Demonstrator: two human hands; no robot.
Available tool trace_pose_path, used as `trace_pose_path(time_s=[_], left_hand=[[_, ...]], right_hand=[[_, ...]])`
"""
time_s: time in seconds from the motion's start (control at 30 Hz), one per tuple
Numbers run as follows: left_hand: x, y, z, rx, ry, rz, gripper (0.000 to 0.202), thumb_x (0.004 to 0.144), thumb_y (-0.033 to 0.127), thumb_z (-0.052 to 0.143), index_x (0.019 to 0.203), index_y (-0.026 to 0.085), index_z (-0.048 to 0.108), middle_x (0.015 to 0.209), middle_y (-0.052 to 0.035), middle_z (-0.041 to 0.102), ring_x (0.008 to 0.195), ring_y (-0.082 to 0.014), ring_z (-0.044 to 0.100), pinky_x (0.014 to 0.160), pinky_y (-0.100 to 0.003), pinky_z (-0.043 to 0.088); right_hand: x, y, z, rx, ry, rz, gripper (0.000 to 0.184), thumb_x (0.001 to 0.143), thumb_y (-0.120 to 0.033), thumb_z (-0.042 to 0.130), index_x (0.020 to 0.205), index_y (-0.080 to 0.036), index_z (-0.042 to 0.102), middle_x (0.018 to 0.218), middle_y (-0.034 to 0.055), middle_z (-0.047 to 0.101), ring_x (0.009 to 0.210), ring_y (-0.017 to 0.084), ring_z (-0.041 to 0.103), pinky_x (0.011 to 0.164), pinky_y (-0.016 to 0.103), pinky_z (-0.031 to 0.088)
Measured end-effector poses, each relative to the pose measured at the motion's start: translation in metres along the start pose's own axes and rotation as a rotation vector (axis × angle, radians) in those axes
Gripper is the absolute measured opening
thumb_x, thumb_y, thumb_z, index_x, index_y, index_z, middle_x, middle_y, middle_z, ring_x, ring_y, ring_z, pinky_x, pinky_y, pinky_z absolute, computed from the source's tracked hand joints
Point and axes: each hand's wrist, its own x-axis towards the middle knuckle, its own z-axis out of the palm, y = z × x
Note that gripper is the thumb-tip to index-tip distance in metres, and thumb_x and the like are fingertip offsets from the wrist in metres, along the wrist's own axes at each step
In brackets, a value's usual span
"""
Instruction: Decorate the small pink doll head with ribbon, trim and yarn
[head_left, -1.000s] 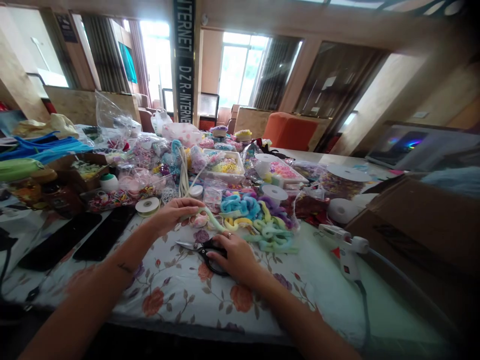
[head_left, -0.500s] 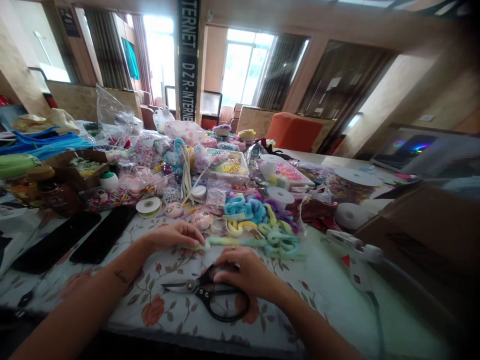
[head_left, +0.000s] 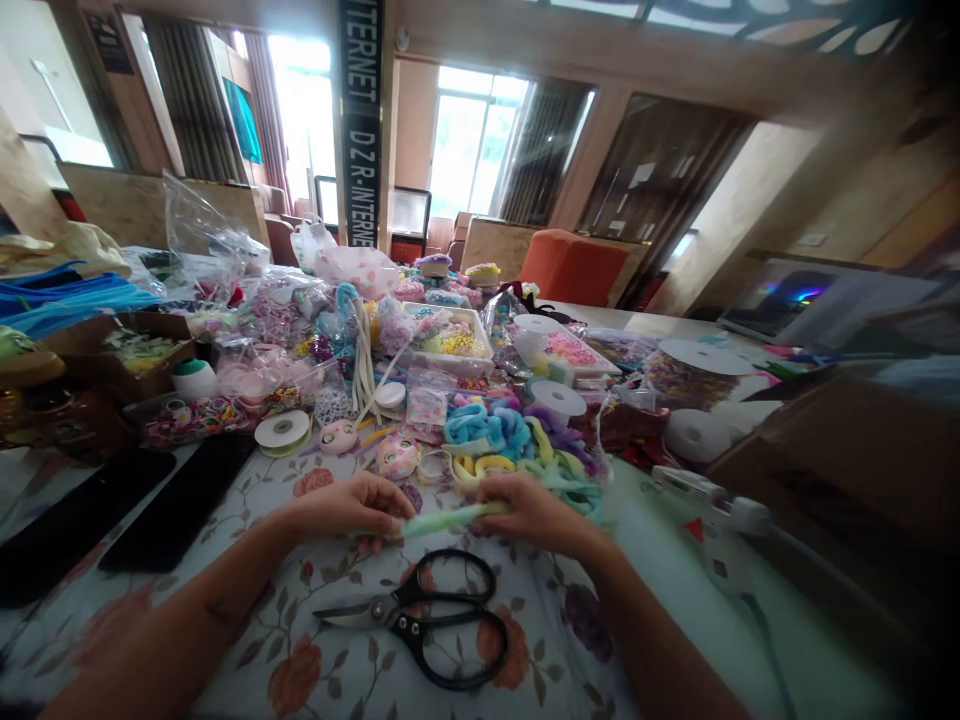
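Between my two hands a fuzzy pale green strip point(head_left: 442, 521) is stretched above the flowered tablecloth. My left hand point(head_left: 360, 508) pinches its left end, and my right hand point(head_left: 517, 512) grips it further right. Just below lie black-handled scissors point(head_left: 416, 615) on the cloth, blades pointing left, touched by neither hand. Behind my right hand sits a heap of fuzzy strips point(head_left: 499, 430) in blue, yellow, green and purple. Two pink doll-like heads, one of them a flowery one point(head_left: 398, 455), rest beyond my left hand.
Two black phone-like slabs point(head_left: 176, 505) lie at the left, near a ribbon spool point(head_left: 283, 431). A white glue gun point(head_left: 709, 520) with a cord is at the right, beside a cardboard box point(head_left: 832, 480). Bags, trays of beads point(head_left: 454, 340) and spools crowd the back.
My right hand has left the scissors and moved up to grip the fuzzy strip, which is now lifted between both hands. The view has shifted slightly.
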Motion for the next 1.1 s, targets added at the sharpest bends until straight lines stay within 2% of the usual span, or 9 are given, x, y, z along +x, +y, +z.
trace_pose_path(time_s=[0.2, 0.33, 0.47, 0.57, 0.67, 0.8, 0.9, 0.97, 1.1], left_hand=[[0.008, -0.004, 0.006, 0.163, 0.185, 0.074, 0.028, 0.073, 0.036, 0.075, 0.091, 0.016, 0.068, 0.057, 0.0033, 0.061, 0.044, -0.0077, 0.049, 0.042, -0.019, 0.036], [0.007, -0.007, 0.005, 0.256, 0.323, 0.119, 0.025, 0.074, 0.036, 0.071, 0.090, 0.016, 0.070, 0.064, 0.0004, 0.064, 0.050, -0.0102, 0.052, 0.045, -0.021, 0.040], [0.004, -0.007, 0.002, 0.296, 0.402, 0.095, 0.026, 0.075, 0.039, 0.067, 0.089, 0.017, 0.072, 0.059, 0.0012, 0.061, 0.049, -0.0126, 0.051, 0.043, -0.022, 0.038], [0.000, -0.001, -0.001, 0.452, 0.536, 0.072, 0.027, 0.077, 0.044, 0.063, 0.080, 0.018, 0.072, 0.052, 0.0029, 0.056, 0.044, -0.0124, 0.047, 0.044, -0.024, 0.034], [-0.006, 0.006, -0.004, 0.703, 0.766, 0.127, 0.038, 0.080, 0.050, 0.058, 0.063, 0.018, 0.068, 0.049, 0.0019, 0.055, 0.048, -0.0138, 0.048, 0.051, -0.026, 0.034], [-0.008, 0.009, -0.006, 0.770, 1.017, 0.222, 0.039, 0.084, 0.052, 0.056, 0.069, 0.018, 0.067, 0.054, -0.0001, 0.059, 0.056, -0.0173, 0.054, 0.057, -0.029, 0.039], [-0.002, 0.004, -0.003, 0.785, 0.998, 0.394, 0.032, 0.082, 0.046, 0.062, 0.094, 0.018, 0.070, 0.090, -0.0064, 0.071, 0.083, -0.0220, 0.064, 0.075, -0.033, 0.048], [0.006, -0.001, -0.001, 0.874, 0.920, 0.483, 0.037, 0.080, 0.041, 0.067, 0.109, 0.018, 0.068, 0.112, -0.0101, 0.068, 0.106, -0.0257, 0.060, 0.094, -0.038, 0.045], [0.024, -0.008, 0.003, 1.005, 0.845, 0.483, 0.051, 0.076, 0.035, 0.072, 0.123, 0.017, 0.062, 0.128, -0.0151, 0.060, 0.123, -0.0317, 0.050, 0.104, -0.047, 0.039]], right_hand=[[-0.016, 0.029, -0.036, 0.008, -0.222, 0.203, 0.022, 0.075, -0.034, 0.068, 0.063, -0.016, 0.062, 0.058, -0.0051, 0.043, 0.055, 0.010, 0.039, 0.050, 0.022, 0.026], [-0.017, 0.032, -0.035, -0.102, -0.181, 0.257, 0.026, 0.074, -0.036, 0.068, 0.059, -0.016, 0.060, 0.056, -0.0045, 0.042, 0.054, 0.010, 0.038, 0.049, 0.023, 0.024], [-0.018, 0.026, -0.035, -0.157, -0.054, 0.245, 0.029, 0.076, -0.043, 0.069, 0.064, -0.016, 0.065, 0.060, -0.0011, 0.057, 0.058, 0.013, 0.050, 0.052, 0.024, 0.030], [-0.013, 0.019, -0.025, -0.232, 0.165, 0.184, 0.035, 0.087, -0.046, 0.059, 0.067, -0.017, 0.067, 0.063, 0.0018, 0.062, 0.059, 0.016, 0.055, 0.054, 0.025, 0.034], [-0.003, 0.011, -0.003, -0.251, 0.327, 0.011, 0.027, 0.091, -0.035, 0.056, 0.074, -0.018, 0.068, 0.068, 0.0027, 0.066, 0.063, 0.017, 0.058, 0.060, 0.027, 0.039], [0.008, 0.003, 0.031, -0.273, 0.328, -0.192, 0.005, 0.082, -0.024, 0.071, 0.082, -0.019, 0.069, 0.077, 0.0033, 0.068, 0.078, 0.020, 0.060, 0.071, 0.030, 0.044], [0.010, 0.001, 0.042, -0.292, 0.263, -0.236, 0.008, 0.077, -0.018, 0.076, 0.080, -0.019, 0.069, 0.082, 0.0038, 0.068, 0.083, 0.021, 0.059, 0.074, 0.031, 0.046], [0.009, 0.001, 0.040, -0.269, 0.228, -0.231, 0.009, 0.077, -0.013, 0.075, 0.075, -0.019, 0.068, 0.081, 0.0034, 0.066, 0.083, 0.020, 0.059, 0.073, 0.029, 0.047], [0.005, 0.007, 0.022, -0.233, 0.177, -0.166, 0.015, 0.074, -0.007, 0.074, 0.067, -0.018, 0.066, 0.077, 0.0020, 0.066, 0.080, 0.019, 0.060, 0.073, 0.029, 0.047]])
